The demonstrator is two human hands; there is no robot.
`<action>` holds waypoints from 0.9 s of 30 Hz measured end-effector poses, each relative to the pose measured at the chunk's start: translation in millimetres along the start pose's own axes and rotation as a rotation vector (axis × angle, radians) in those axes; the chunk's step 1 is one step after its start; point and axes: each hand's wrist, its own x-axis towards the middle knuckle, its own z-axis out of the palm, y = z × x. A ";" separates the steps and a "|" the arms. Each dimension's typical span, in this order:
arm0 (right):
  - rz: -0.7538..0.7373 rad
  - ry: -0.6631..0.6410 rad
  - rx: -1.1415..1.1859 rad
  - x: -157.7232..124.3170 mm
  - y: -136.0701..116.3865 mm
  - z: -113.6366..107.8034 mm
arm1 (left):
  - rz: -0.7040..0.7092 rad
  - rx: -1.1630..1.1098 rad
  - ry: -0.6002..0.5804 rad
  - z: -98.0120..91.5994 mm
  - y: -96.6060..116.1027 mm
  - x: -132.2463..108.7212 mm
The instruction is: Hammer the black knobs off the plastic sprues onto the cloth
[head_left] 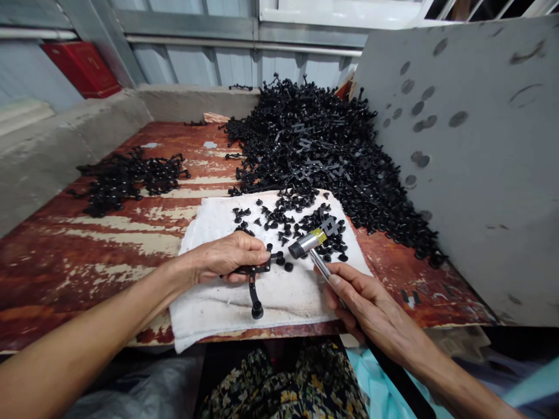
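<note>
Head view: the left hand (227, 256) pinches a black sprue (254, 279) flat on a white cloth (279, 297), its grip closed over the piece's upper arm. The right hand (367, 302) has its grip wrapped around a small hammer (311, 244), head poised just above the sprue. Loose black caps (288, 221) dot the cloth; a large pile (323, 145) and a smaller pile (126, 180) lie on the worn red tabletop (87, 250).

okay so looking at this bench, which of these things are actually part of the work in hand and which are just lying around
In use:
- left hand holding a black plastic sprue
- right hand holding a small hammer
- white cloth under the work
- loose black pieces on the cloth
- big black heap behind

Lying about:
- smaller black pile, left
- red box
- grey board, right
</note>
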 end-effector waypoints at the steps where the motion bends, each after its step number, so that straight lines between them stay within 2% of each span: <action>1: 0.001 0.000 0.004 -0.2 -0.2 0.1 | -0.002 0.005 0.001 0.1 0.0 0.1; 22: 0.002 -0.017 0.004 -1.5 -0.7 1.5 | -0.009 0.009 0.027 2.0 0.1 0.6; 27: -0.049 -0.013 -0.111 -1.6 3.4 -1.1 | -0.009 0.032 0.048 4.8 2.8 2.2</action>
